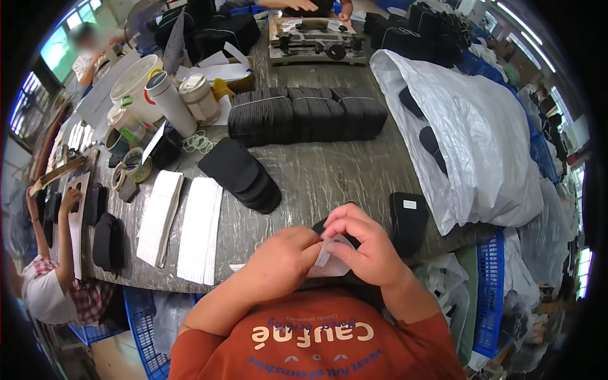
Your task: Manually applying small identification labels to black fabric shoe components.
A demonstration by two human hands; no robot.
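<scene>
Both hands, left hand (282, 256) and right hand (364, 244), were closed in a pinch on a small clear plastic sleeve (330, 256), held at the desk (329, 171) edge, near the black insole stack (244, 174).

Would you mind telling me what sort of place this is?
Probably a small factory packing bench: banded bundles of black pads and a fanned stack of black pads lie on it, while both hands work a small clear bag.

Black fabric pieces (244, 174) were stacked on a grey marbled table (329, 171), next to white paper strips (199, 228), a white plastic sack (481, 145) and blue crates (491, 285).
</scene>
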